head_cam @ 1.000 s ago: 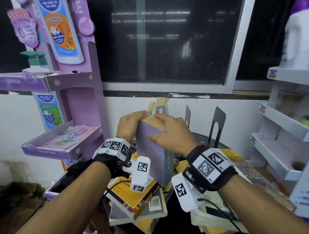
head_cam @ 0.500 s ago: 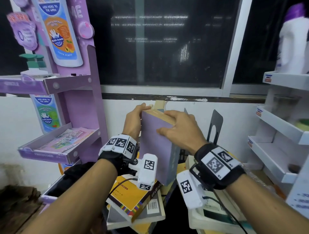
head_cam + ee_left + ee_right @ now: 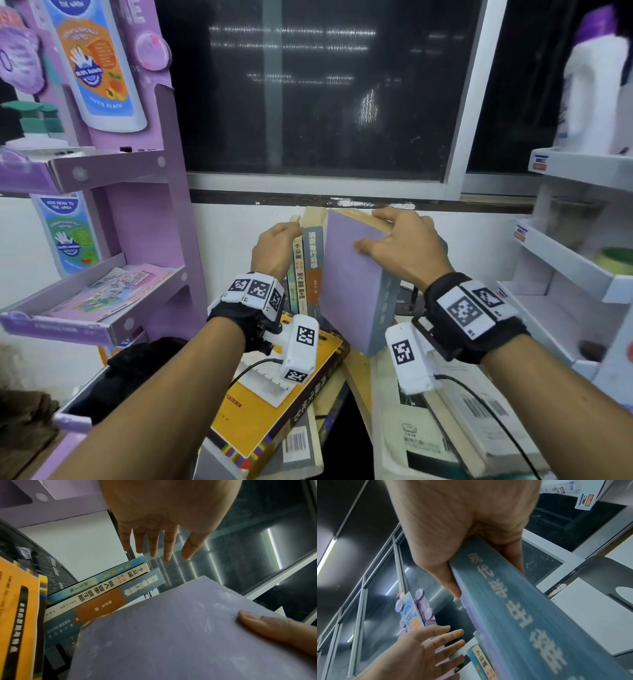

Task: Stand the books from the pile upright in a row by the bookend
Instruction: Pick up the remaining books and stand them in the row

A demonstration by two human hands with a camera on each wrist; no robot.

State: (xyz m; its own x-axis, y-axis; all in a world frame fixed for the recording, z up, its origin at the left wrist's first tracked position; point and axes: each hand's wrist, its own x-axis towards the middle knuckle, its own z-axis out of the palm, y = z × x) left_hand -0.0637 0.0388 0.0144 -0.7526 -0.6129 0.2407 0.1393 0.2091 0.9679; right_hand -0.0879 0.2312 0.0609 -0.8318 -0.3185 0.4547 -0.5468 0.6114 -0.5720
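My right hand grips a thick purple book by its top, thumb on the cover, holding it upright and slightly tilted just right of three standing books. The right wrist view shows its blue-grey spine and a dark metal bookend behind it. Beside the top of the row's leftmost book is my left hand, which holds nothing. Its fingers are straight and spread. A pile with a yellow book lies below my wrists.
A purple cardboard display stand rises at the left, with a black bag at its foot. White shelving with a white bottle stands at the right. A dark window and white wall lie behind the books.
My left hand has let go of the purple book and moved to the left side of the standing row. The right hand alone has carried the book farther back, next to the row.
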